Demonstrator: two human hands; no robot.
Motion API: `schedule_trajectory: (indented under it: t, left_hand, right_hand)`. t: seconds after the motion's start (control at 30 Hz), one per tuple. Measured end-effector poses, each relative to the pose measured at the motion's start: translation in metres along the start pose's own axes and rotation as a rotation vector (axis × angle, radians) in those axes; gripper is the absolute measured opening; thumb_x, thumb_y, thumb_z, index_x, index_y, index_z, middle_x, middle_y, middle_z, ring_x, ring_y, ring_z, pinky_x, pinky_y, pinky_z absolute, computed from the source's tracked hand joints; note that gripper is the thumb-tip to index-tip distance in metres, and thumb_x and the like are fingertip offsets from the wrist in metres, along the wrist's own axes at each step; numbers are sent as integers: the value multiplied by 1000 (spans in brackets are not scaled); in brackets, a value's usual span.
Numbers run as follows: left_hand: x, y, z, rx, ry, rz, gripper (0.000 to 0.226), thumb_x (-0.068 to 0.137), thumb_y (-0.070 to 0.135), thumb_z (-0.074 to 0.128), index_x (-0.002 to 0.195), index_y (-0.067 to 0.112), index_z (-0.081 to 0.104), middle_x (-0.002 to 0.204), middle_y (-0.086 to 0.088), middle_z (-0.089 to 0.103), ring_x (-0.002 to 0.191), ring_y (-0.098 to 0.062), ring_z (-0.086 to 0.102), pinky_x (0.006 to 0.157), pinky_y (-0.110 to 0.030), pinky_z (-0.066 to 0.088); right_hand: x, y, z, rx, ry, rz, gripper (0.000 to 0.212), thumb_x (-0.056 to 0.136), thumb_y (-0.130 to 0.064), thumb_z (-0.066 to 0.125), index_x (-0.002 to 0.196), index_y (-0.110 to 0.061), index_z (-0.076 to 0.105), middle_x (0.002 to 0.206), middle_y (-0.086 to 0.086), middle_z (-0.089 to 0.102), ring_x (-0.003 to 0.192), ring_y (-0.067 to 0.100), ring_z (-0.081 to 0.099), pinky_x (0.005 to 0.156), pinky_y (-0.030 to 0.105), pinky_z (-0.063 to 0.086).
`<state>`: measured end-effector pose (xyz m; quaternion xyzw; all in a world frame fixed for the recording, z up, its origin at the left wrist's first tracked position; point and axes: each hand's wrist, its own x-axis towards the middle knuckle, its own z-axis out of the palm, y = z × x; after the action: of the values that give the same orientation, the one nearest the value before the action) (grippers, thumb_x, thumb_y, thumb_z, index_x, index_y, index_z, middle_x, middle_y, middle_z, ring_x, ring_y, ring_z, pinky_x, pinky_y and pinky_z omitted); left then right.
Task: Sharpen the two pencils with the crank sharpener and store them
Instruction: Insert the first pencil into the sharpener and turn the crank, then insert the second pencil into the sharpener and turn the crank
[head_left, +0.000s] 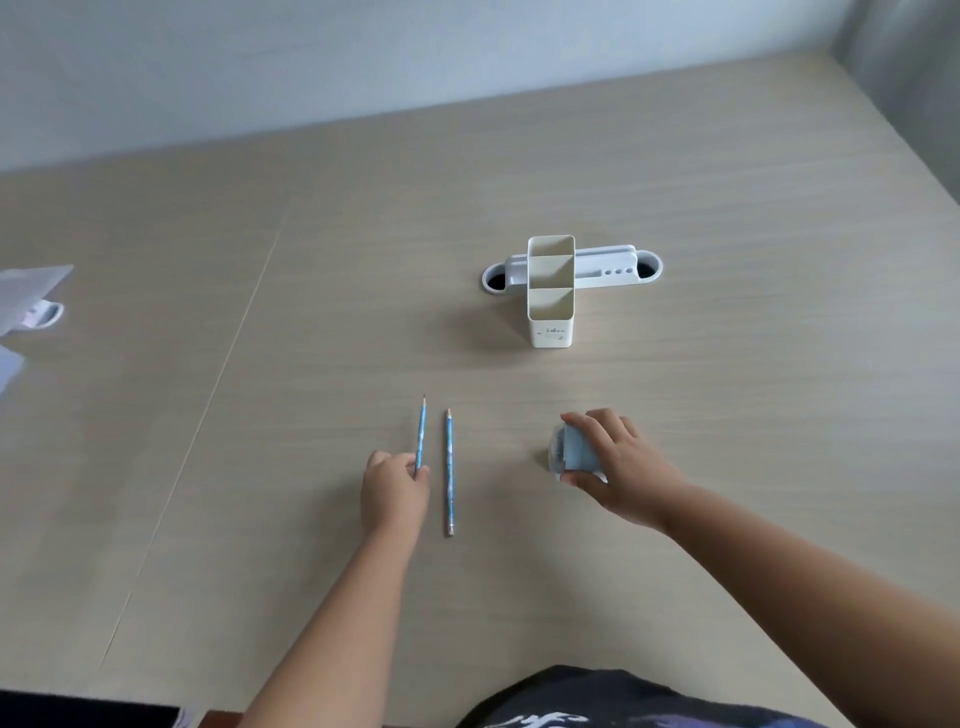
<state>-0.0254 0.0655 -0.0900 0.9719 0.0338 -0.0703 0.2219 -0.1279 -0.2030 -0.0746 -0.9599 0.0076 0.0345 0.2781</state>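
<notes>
With the cream three-slot pencil holder (551, 291) empty, the left hand (395, 491) pinches one blue pencil (421, 434), its twin (449, 470) lies alongside, and the right hand (621, 465) clasps the crank sharpener (571, 452): nothing appears sharpened or stored.

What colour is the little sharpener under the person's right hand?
Pale blue; the sharpener shows best in the head view, partly covered by the right hand.

2 blue pencils: 1 (421, 434) gripped in the left hand (395, 491), 1 (449, 467) lying on the table (260, 364). 1 light blue sharpener (574, 452) under the right hand (618, 465). 1 white pen holder (550, 291) with 3 compartments. 1 white cable tray (605, 267) behind it. 2 hands.
</notes>
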Motion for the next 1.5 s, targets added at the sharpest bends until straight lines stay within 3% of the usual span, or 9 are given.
schedule_trajectory:
  t: [0.43, 0.6, 0.8, 0.9, 1.0, 1.13, 1.3, 1.4, 1.5]
  left_hand:
    - [-21, 7, 9, -4, 39, 60, 17, 83, 28, 63, 97, 21, 67, 93, -3, 48, 82, -27, 54, 66, -33, 49]
    - [-32, 21, 20, 153, -27, 165, 28, 79, 43, 69, 84, 17, 62, 93, -4, 54, 86, -28, 54, 66, -36, 49]
    - [-31, 24, 23, 208, -36, 217, 12, 82, 24, 61, 73, 16, 59, 85, -7, 60, 83, -32, 58, 65, -37, 46]
    - [-32, 18, 22, 188, 20, 258, 8, 76, 17, 67, 75, 14, 59, 86, -9, 56, 75, -34, 56, 62, -38, 46]
    - [-31, 9, 19, 138, 26, 165, 21, 78, 23, 71, 91, 11, 59, 95, -11, 55, 80, -35, 58, 64, -37, 45]
    - [-27, 1, 16, 57, 11, 108, 16, 82, 20, 66, 92, 12, 57, 96, -10, 58, 81, -34, 59, 62, -35, 43]
    - [-25, 1, 17, 0, -7, 87, 7, 81, 20, 64, 82, 17, 58, 92, -7, 56, 74, -30, 59, 62, -32, 48]
    - [-24, 1, 18, 1, -59, 26, 14, 79, 29, 61, 70, 23, 52, 90, 0, 49, 62, -28, 61, 59, -37, 55]
    - [-22, 2, 18, -9, -58, 5, 18, 76, 31, 64, 64, 24, 53, 91, 3, 44, 69, -28, 61, 59, -36, 56]
  right_hand:
    - [-1, 0, 2, -45, -12, 5, 71, 85, -50, 56, 143, -22, 26, 133, 7, 41, 114, 31, 43, 93, 40, 43]
    - [-3, -1, 2, -52, -9, 10, 72, 86, -51, 55, 144, -21, 25, 133, 8, 40, 114, 31, 43, 95, 39, 41]
    - [-3, -2, 1, -39, -17, 20, 72, 86, -51, 55, 144, -22, 24, 134, 6, 40, 115, 29, 42, 95, 40, 42]
    - [-3, -3, 1, -26, -18, 29, 72, 85, -51, 55, 144, -23, 23, 134, 6, 39, 115, 29, 41, 96, 40, 42]
    - [-3, -2, 1, -28, -16, 36, 72, 85, -51, 55, 144, -24, 23, 134, 5, 39, 116, 29, 41, 95, 40, 42]
    - [-3, -2, 1, -26, -20, 46, 72, 85, -52, 55, 144, -25, 22, 135, 5, 38, 117, 28, 41, 96, 40, 42]
    - [-3, -3, 1, -20, -17, 54, 72, 85, -52, 55, 144, -24, 23, 134, 6, 39, 116, 29, 42, 97, 40, 41]
    - [-4, -4, 2, -29, -13, 67, 72, 85, -53, 54, 143, -26, 23, 134, 5, 39, 116, 28, 42, 96, 42, 42]
    - [-3, -3, 2, -27, -14, 70, 72, 85, -54, 54, 143, -26, 23, 134, 5, 39, 117, 28, 42, 97, 43, 42]
